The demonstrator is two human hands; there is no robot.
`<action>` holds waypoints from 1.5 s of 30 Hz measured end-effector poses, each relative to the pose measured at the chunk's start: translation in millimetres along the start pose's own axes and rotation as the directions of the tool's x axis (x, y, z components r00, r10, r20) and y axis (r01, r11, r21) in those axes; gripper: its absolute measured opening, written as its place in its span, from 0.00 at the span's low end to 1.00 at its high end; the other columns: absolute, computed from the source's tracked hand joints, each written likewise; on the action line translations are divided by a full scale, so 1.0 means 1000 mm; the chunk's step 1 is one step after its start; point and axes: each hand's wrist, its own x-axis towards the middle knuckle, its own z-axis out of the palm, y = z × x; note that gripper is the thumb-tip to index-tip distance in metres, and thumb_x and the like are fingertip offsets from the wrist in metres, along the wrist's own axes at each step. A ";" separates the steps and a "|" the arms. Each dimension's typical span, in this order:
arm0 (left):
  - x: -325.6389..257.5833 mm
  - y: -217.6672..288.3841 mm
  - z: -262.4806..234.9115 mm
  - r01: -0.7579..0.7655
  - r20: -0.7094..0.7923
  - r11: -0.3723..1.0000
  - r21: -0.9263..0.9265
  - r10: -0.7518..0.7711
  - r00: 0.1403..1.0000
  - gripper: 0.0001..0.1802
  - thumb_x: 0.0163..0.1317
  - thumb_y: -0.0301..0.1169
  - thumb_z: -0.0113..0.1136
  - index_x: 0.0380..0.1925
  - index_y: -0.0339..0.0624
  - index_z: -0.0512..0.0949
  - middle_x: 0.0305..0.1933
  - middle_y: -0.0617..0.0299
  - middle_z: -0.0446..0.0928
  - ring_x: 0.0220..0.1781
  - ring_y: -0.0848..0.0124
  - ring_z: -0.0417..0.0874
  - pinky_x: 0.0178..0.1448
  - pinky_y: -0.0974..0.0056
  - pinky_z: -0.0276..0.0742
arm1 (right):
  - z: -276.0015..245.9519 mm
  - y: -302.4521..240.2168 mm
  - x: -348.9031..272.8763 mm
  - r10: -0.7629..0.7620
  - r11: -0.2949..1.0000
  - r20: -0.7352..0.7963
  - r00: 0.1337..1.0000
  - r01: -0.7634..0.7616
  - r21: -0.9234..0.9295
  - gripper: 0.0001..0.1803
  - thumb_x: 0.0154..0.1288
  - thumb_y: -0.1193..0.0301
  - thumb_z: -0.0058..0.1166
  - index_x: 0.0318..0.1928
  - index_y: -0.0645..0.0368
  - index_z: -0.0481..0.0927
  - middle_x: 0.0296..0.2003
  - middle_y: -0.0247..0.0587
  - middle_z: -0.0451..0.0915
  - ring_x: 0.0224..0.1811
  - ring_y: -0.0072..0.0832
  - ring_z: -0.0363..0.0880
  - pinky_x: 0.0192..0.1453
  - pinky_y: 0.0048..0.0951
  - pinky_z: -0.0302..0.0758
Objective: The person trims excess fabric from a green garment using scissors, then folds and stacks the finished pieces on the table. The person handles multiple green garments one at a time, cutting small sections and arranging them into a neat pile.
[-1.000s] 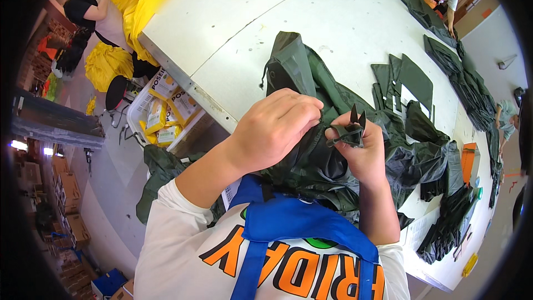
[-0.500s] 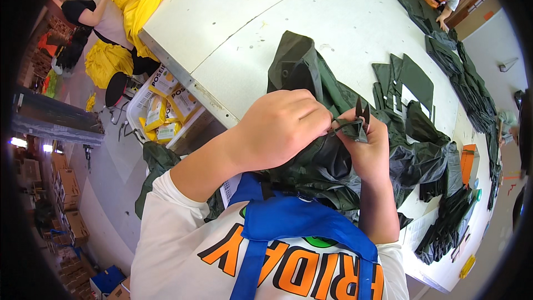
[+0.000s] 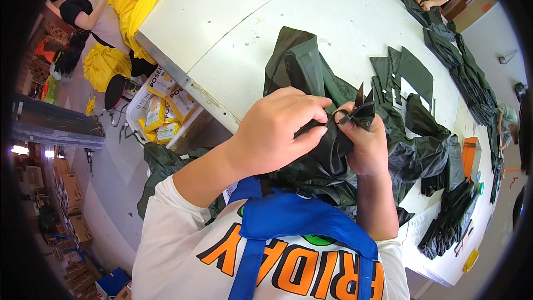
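In front of my chest, my right hand is closed around a small pair of scissors, with the dark scissor blades pointing up and apart. A folded dark green flap with a round snap is pinched by the same thumb and fingers. Just left of it is my left hand, its thumb and forefinger parted beside the cloth; its other fingers are mostly hidden. Beneath both hands bunches a dark green coated garment, one stiff folded part standing up beyond my left hand. The scissor handles are hidden in my right palm.
The white table curves around me. Dark green cut pieces and an orange box lie to the right. At left, a white basket holds yellow packets. Two people handle fabric, one at far left, one at far right.
My left thumb and forefinger have parted from the strip they pinched. My right hand has turned slightly, bringing the flap's round snap into view. The far-right person's hands have come together.
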 end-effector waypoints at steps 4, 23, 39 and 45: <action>-0.001 -0.001 0.001 0.001 -0.004 1.000 0.010 -0.001 1.000 0.07 0.51 0.18 0.62 0.29 0.39 0.75 0.39 0.51 0.82 0.37 0.60 0.82 0.42 0.61 0.76 | -0.001 0.000 0.001 0.003 1.000 0.017 1.000 -0.003 -0.024 0.03 0.61 0.76 0.56 0.35 0.63 0.80 0.30 0.32 0.79 0.33 0.17 0.74 0.39 0.19 0.70; 0.014 -0.003 -0.021 0.382 0.521 0.910 -0.161 -0.251 0.816 0.10 0.58 0.23 0.53 0.40 0.39 0.77 0.32 0.59 0.78 0.31 0.70 0.77 0.37 0.67 0.72 | -0.023 -0.016 0.029 0.061 0.998 0.064 0.996 -0.059 -0.024 0.12 0.63 0.70 0.52 0.45 0.61 0.70 0.27 0.25 0.67 0.19 0.10 0.54 0.22 0.17 0.52; 0.008 -0.019 -0.011 0.649 0.425 0.428 -0.629 -0.509 0.748 0.16 0.60 0.23 0.57 0.49 0.34 0.73 0.38 0.62 0.74 0.39 0.78 0.77 0.45 0.74 0.76 | -0.005 0.025 -0.035 -0.731 0.121 0.260 0.630 0.496 -0.860 0.23 0.44 0.78 0.70 0.44 0.66 0.79 0.28 0.43 0.80 0.25 0.33 0.76 0.29 0.29 0.74; 0.005 -0.014 -0.006 0.646 0.429 0.330 -0.688 -0.534 0.729 0.15 0.61 0.24 0.58 0.48 0.34 0.72 0.41 0.60 0.76 0.40 0.74 0.80 0.47 0.70 0.79 | -0.004 0.023 -0.030 -0.799 0.014 0.305 0.518 0.523 -0.852 0.21 0.42 0.78 0.70 0.41 0.66 0.80 0.27 0.42 0.79 0.24 0.31 0.76 0.26 0.26 0.73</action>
